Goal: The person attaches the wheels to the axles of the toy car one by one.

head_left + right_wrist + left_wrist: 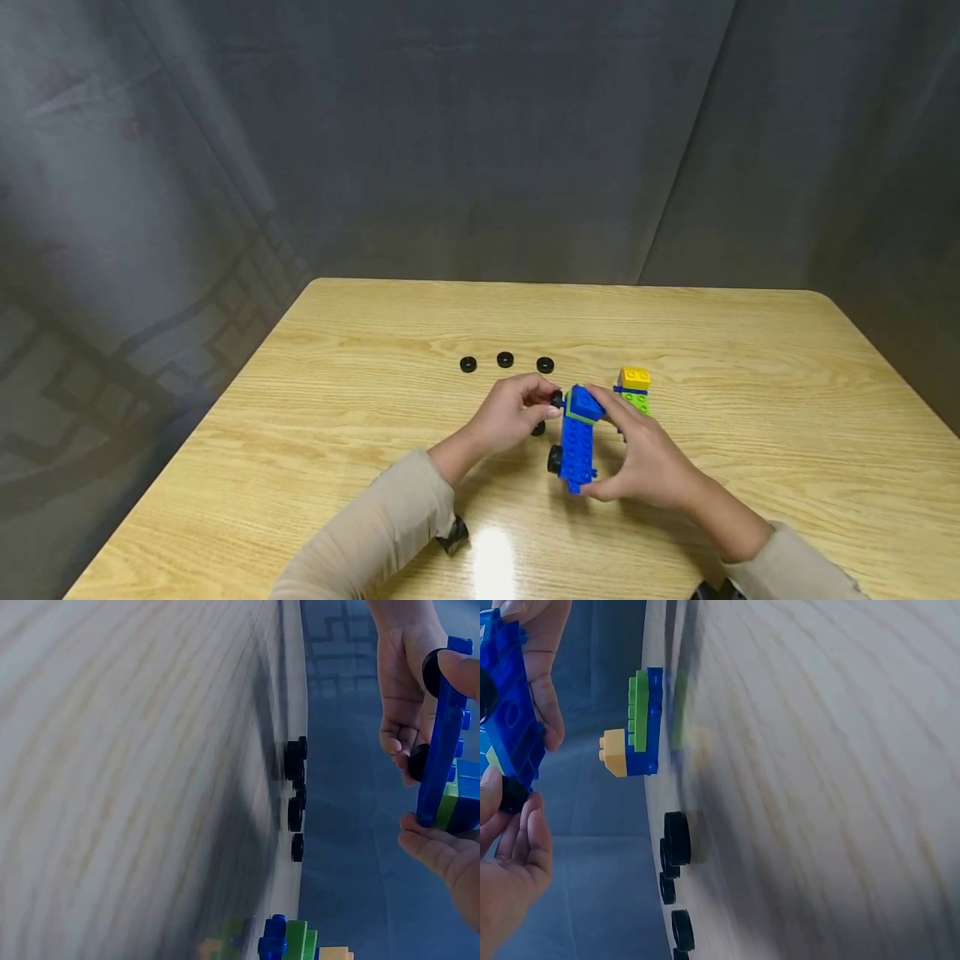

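Observation:
My right hand (648,458) grips a blue toy brick car (577,450) by its two ends, thumb at the rear and fingers at the front. The car is held above the table, with a sloped blue brick over a thin green layer at its front end. A black wheel (554,459) sits on its rear left side. At the front left, my left hand (510,412) pinches another black wheel (514,795) between thumb and fingers, right against the car's side. Bare blue axle stubs show on the car's right side.
A second brick car (635,402), green and blue with a yellow brick (635,377), stands behind my right hand. Several loose black wheels lie on the wooden table (360,400), including one (468,364) at the back left and another (538,428) near the left fingers.

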A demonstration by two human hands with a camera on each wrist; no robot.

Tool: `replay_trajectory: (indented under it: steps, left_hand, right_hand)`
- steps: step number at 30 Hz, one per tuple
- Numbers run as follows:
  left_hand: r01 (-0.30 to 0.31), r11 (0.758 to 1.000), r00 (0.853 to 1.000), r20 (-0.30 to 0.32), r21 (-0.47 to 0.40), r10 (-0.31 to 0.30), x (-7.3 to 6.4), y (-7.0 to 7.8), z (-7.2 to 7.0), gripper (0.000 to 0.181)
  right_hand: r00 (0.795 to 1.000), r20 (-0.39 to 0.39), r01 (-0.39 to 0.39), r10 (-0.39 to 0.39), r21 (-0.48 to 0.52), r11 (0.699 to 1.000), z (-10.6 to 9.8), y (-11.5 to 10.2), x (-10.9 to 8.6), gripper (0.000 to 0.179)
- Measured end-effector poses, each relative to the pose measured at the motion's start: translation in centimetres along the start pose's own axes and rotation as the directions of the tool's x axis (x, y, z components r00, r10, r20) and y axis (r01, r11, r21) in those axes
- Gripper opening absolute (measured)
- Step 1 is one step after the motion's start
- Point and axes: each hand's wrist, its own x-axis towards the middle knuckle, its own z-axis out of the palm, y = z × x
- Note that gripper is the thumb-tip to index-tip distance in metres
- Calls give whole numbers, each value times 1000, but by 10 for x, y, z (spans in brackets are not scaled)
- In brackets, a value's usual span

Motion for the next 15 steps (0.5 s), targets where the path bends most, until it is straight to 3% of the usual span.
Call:
replay_trajectory:
  steps: [9,15]
  left_hand:
    - [33,999,999,24,-39,-33,-2,3,0,18]
    - [8,999,1000,-6,37,-8,-3,3,3,17]
  right_hand:
    - [998,-2,57,-57,9,998,0,0,0,105]
    - [998,-10,59,-59,-4,998,0,0,-1,106]
